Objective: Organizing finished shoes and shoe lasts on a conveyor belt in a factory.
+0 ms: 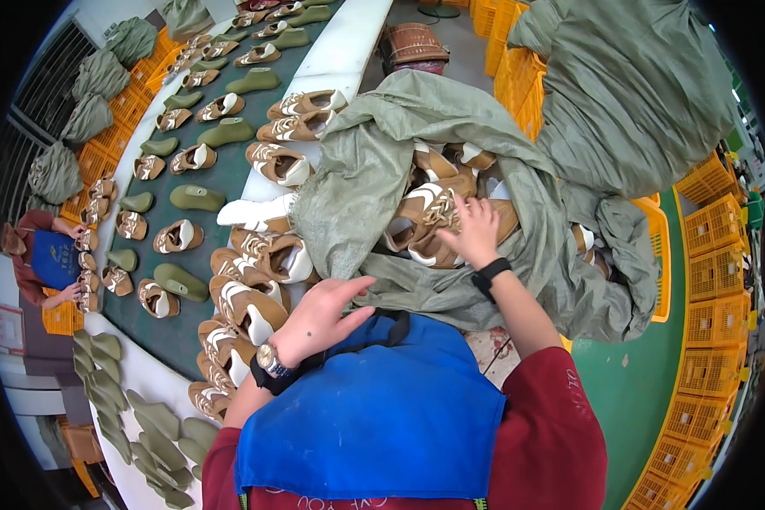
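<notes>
Brown shoes (419,210) in green sack (370,153), beneath right hand (474,229)

Shoes (178,238) (and lasts (181,281)) on green belt (161,337)

Right hand (474,229) spread over a brown shoe (433,208) in an open green sack (361,174); left hand (323,316), parted and empty, near the sack's edge. Left: green lasts (197,197) on a dark belt (172,338); co-worker (55,255) beyond.
</notes>
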`<state>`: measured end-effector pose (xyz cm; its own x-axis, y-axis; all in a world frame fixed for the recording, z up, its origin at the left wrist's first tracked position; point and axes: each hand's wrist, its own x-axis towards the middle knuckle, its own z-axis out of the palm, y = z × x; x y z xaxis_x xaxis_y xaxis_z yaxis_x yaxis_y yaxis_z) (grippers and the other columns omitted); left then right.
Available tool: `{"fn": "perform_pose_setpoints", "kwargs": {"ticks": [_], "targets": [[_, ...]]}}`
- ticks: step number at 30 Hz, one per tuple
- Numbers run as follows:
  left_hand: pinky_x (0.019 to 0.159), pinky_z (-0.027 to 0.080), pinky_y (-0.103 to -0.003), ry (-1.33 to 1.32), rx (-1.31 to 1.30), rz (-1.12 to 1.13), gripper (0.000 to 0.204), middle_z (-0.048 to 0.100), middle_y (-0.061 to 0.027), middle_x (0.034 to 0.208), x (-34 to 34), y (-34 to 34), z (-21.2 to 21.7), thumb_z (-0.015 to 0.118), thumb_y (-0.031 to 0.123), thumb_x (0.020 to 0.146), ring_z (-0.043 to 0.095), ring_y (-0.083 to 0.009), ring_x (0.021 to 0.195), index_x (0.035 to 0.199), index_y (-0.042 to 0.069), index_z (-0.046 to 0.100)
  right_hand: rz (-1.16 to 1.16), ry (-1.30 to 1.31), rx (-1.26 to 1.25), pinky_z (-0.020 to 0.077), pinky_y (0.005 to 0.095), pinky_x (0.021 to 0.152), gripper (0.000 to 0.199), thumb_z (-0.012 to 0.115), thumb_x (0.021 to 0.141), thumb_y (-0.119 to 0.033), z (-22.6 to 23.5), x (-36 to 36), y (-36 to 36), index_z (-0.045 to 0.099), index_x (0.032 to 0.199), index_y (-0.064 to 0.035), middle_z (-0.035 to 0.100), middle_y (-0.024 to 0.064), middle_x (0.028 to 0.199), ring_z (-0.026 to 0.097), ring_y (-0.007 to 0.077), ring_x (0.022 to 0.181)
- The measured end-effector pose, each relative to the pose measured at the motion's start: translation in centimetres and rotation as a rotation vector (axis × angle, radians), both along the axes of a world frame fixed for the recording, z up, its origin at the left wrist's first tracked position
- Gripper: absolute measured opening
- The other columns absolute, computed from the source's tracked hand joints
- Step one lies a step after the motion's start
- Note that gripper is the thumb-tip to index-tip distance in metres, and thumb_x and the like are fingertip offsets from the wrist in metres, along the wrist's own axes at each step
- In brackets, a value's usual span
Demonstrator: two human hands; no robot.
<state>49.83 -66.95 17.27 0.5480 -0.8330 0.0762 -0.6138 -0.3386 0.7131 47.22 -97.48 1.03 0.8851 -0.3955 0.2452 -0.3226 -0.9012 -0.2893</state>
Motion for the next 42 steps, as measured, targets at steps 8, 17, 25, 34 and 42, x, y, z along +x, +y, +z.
{"fn": "perform_pose_setpoints", "kwargs": {"ticks": [8,17,25,34,42], "targets": [[0.076,0.048,-0.036,-0.014,0.039,0.029,0.04,0.063,-0.0131,0.096,1.2,0.1,-0.5,0.066,0.013,0.078,0.06,-0.0296,0.085,0.116,0.005,0.056,0.151,0.105,-0.164,0.0252,0.0577,0.099,0.077,0.075,0.062,-0.031,0.1,3.6,3.1,0.042,0.131,-0.0171,0.039,0.0185,0.13,0.033,0.0384,0.124],[0.085,0.045,-0.036,0.113,0.071,0.154,0.045,0.063,-0.0165,0.101,1.8,1.3,-1.1,0.064,0.018,0.081,0.059,-0.0303,0.096,0.121,0.002,0.051,0.247,-0.41,0.335,0.0491,0.0395,0.081,0.026,0.056,0.068,0.0,3.8,7.8,0.5,0.061,0.093,-0.0055,0.062,0.0132,0.098,0.06,0.0316,0.09],[0.095,0.04,-0.03,0.901,-0.391,0.218,0.066,0.047,-0.0096,0.128,4.2,-1.1,-2.8,0.068,0.021,0.081,0.046,-0.015,0.115,0.134,0.002,0.033,0.975,-0.537,0.325,0.0454,0.0377,0.093,0.036,0.056,0.06,0.005,14.0,3.4,9.9,0.062,0.094,-0.0043,0.058,0.0137,0.107,0.055,0.0304,0.106],[0.095,0.041,-0.032,0.907,-0.716,0.596,0.05,0.054,-0.0075,0.119,4.1,2.8,-1.6,0.059,0.002,0.082,0.053,-0.0166,0.108,0.128,0.002,0.04,0.176,0.132,0.661,0.0469,0.0348,0.086,0.045,0.065,0.079,-0.024,0.8,11.9,-6.9,0.057,0.115,0.0014,0.064,0.0174,0.105,0.061,0.0273,0.098],[0.098,0.038,-0.033,0.911,-0.879,0.762,0.046,0.052,-0.0091,0.123,2.7,6.3,-1.3,0.055,0.007,0.087,0.051,-0.0179,0.112,0.129,0.001,0.038,0.14,0.315,0.413,0.0469,0.037,0.084,0.061,0.076,0.065,-0.03,-3.4,16.3,-8.1,0.054,0.116,-0.0044,0.064,0.0177,0.098,0.062,0.0313,0.094]]}}
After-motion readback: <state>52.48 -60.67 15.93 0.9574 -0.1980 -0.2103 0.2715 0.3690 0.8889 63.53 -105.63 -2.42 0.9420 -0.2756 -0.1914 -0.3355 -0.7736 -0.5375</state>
